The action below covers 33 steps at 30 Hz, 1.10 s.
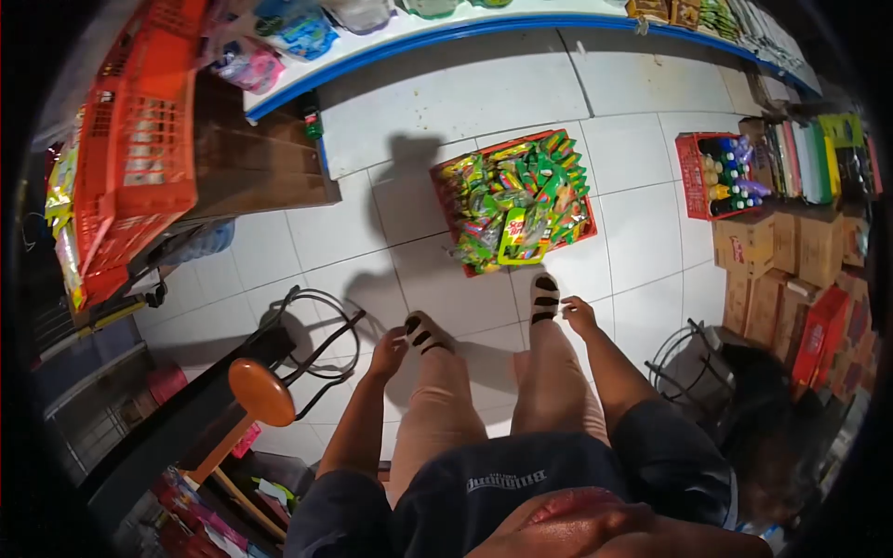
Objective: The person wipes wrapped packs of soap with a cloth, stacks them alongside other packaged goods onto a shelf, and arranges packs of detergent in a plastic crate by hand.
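Observation:
My left hand [391,352] hangs beside my left knee, fingers loosely bent and apart, with nothing seen in it. Beside my right foot, my right hand [579,316] also hangs with its fingers apart, holding nothing. On the floor just ahead of my feet sits a red plastic crate [584,227], heaped with green and yellow snack packets [558,186]. A bright green-edged pack [523,237] lies on top at the near side. Neither hand touches the crate; the right one is nearer to it.
A blue-edged shelf [446,33] with packaged goods runs across the far side. Red crates [149,139] stand at the left, near a wooden-topped stool [262,391]. A bottle crate [690,177], cardboard boxes [744,244] and a dark wire-legged stool [688,358] are on the right.

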### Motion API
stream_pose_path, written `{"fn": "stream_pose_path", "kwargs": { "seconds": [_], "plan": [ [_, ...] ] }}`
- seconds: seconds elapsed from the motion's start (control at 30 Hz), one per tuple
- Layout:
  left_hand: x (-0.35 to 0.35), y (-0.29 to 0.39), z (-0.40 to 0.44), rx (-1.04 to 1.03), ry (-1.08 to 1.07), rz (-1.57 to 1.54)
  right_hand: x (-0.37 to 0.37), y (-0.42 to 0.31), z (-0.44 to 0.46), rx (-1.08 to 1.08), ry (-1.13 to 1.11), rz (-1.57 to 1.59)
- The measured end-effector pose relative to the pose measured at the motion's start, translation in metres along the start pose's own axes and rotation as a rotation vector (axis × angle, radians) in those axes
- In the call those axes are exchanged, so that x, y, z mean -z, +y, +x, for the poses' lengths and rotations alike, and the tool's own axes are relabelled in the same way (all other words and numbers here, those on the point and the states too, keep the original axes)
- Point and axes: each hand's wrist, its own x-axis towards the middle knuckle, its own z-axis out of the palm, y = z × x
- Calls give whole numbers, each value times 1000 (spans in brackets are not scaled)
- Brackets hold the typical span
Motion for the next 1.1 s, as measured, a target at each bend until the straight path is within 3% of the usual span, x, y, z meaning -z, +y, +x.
{"fn": "stream_pose_path", "kwargs": {
  "seconds": [0.07,0.17,0.23,0.33,0.37,0.43,0.47,0.53,0.57,0.63,0.67,0.73,0.77,0.8,0.87,0.93,0.97,1.1],
  "plan": [
    [-26,15,37,47,19,-77,22,27,31,71,229,-274],
    [-67,-20,112,-19,90,-77,46,40,86,74,405,-247],
    [-93,-35,160,-242,365,-152,62,49,128,134,508,-326],
    [-112,-43,214,-153,480,-412,87,47,194,179,594,-419],
    [-114,-38,224,-143,489,-412,89,30,205,160,662,-312],
    [-118,-23,234,392,432,-532,97,24,239,196,701,-169],
    [-121,-24,240,398,434,-529,100,18,251,210,689,-163],
    [-128,-33,252,389,199,-790,105,29,286,281,637,-42],
    [-130,-37,256,395,199,-786,103,37,292,275,634,-42],
    [-129,-34,266,306,-7,-912,99,19,285,165,423,245],
    [-128,-30,270,304,-13,-912,98,3,277,111,316,384],
    [-123,-25,282,26,-351,-1070,96,-17,273,15,96,657],
    [-124,-29,290,18,-352,-1071,103,-5,281,13,140,546],
    [-125,-33,298,70,-374,-1030,117,25,304,84,43,461],
    [-119,-31,310,96,-391,-982,119,14,298,41,90,455],
    [-112,-19,301,255,-205,-943,118,23,313,119,184,435],
    [-112,-28,300,13,-258,-861,120,41,330,197,186,435],
    [-123,-39,311,-62,-219,-783,114,59,361,470,327,160]
  ]
}}
